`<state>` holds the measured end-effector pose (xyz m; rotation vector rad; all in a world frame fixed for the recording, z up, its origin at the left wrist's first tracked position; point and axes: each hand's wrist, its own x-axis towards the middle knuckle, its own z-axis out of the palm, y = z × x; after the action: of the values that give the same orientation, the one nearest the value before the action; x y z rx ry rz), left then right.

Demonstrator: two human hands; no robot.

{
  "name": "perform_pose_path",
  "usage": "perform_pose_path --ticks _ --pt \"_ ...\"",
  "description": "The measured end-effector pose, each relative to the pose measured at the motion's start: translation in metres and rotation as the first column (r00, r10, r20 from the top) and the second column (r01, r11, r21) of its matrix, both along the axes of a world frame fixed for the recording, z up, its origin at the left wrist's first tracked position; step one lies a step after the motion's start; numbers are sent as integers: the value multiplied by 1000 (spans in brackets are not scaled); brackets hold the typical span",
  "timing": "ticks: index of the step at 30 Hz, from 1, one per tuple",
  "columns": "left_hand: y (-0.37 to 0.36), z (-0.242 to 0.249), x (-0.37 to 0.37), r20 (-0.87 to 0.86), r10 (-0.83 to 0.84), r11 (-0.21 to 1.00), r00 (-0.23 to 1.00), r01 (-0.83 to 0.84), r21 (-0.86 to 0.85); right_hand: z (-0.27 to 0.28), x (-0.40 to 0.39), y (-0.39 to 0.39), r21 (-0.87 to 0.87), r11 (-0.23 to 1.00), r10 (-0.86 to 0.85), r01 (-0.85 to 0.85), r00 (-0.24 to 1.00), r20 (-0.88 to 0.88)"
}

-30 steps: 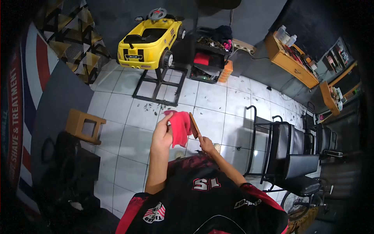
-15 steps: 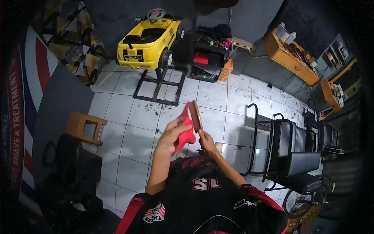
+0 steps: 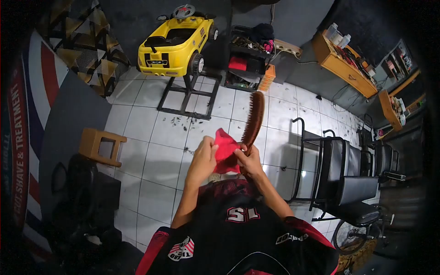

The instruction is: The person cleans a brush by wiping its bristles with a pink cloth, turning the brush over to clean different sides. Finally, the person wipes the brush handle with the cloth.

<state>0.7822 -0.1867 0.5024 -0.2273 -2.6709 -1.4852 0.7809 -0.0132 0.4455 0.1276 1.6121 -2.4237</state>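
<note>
My left hand (image 3: 203, 158) is closed on the left side of a red cloth (image 3: 226, 152), which hangs in front of my body. A brown brush (image 3: 255, 120) with dark bristles stands up from my right hand (image 3: 249, 160), bristles facing left. The fingers of that hand wrap the brush's lower end, and its fingertips also touch the cloth's right edge. Brush and cloth are side by side above the tiled floor.
Ahead, a yellow toy car (image 3: 174, 48) sits on a black metal frame (image 3: 183, 112). A black cart (image 3: 250, 59) is beside it. Black chairs (image 3: 339, 169) stand at right, a brown stool (image 3: 101, 146) at left. Wooden shelves (image 3: 343, 68) hang at upper right. Dark clippings dot the floor (image 3: 156, 133).
The brush has risen and turned so its bristles show in profile. The cloth is now spread between both hands, and my right hand has come to its right edge.
</note>
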Motion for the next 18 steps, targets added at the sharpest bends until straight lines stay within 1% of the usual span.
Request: perform_pose_path --ticks 1,2,5,6,8,10,11,13,14,15,17,18 --pt "-2 -3 2 36 67 998 997 -67 -17 5 1 0 9 1000 -17 17 1000 -1" --pt "-3 -4 4 88 86 996 992 -86 -2 8 0 -1 29 999 -21 22 1000 -16" --pt "4 -12 7 120 141 985 983 -151 78 18 -3 -1 87 995 -35 39 998 -50" --pt "6 -10 6 144 130 986 981 -143 82 24 -6 -1 84 996 -33 40 996 -87" --pt "10 3 1 190 105 988 976 -124 92 32 -10 -1 98 993 -58 64 997 -60" --pt "13 13 -1 146 116 984 983 -134 119 41 -11 -1 90 992 -78 83 995 -57" --pt "15 16 -2 123 122 982 985 -138 132 45 -10 -1 112 988 -99 105 993 -63" --pt "20 16 -5 -38 192 973 981 -185 135 48 -10 -4 155 977 -138 149 987 -80" --pt "21 16 -6 -118 227 968 967 -210 139 45 -12 -4 334 909 -160 249 949 -272" --pt "21 18 -8 -89 220 969 972 -206 139 41 -14 -6 475 800 -134 368 880 -456" --pt "20 26 -9 -26 209 969 978 -203 139 42 -12 -7 489 803 -125 340 899 -420" --pt "18 20 -14 -56 212 977 976 -210 45 55 -5 -6 354 914 -132 197 971 -200"
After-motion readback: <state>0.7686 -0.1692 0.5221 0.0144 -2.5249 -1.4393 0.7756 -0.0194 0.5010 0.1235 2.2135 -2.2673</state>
